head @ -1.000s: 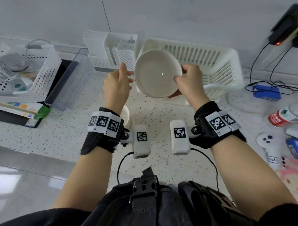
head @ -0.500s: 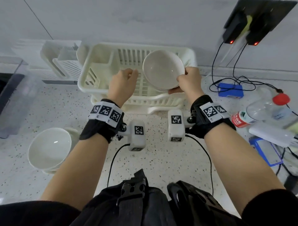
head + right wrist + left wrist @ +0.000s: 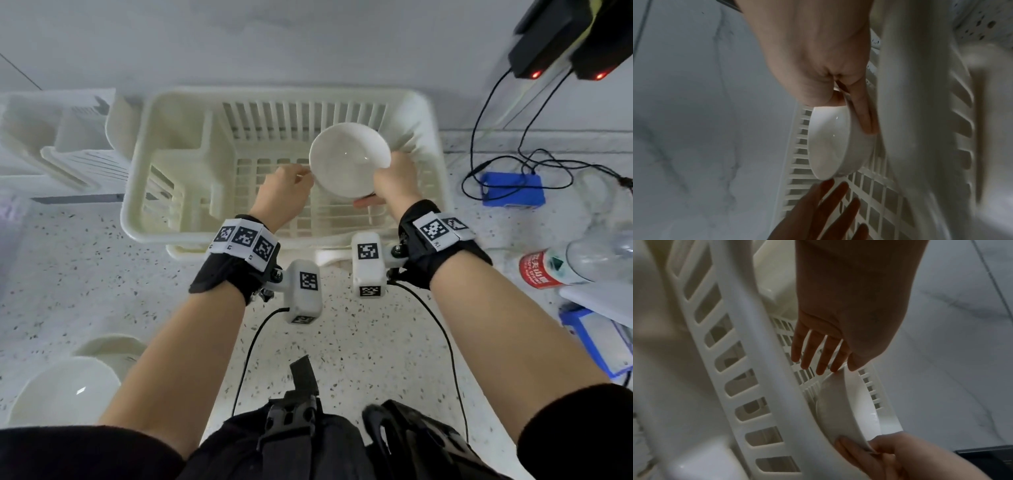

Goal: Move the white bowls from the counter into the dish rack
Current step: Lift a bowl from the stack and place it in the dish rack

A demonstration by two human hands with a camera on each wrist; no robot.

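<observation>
I see my right hand [image 3: 394, 178] pinching the rim of a round white ceramic bowl [image 3: 349, 164], tilted on edge above the cream slatted plastic dish rack [image 3: 164, 219]. My left hand [image 3: 284, 192], fingers straight, just touches its opposite rim; the rack floor lies directly below

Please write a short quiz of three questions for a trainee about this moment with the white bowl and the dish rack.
1. True or false: the white bowl lies flat on the floor of the dish rack.
2. Which hand pinches the bowl's rim? A. left hand B. right hand
3. Fill in: the left hand's fingers are ____, not curled.

Key: 1 false, it is held tilted above the rack; 2 B; 3 straight.
</observation>
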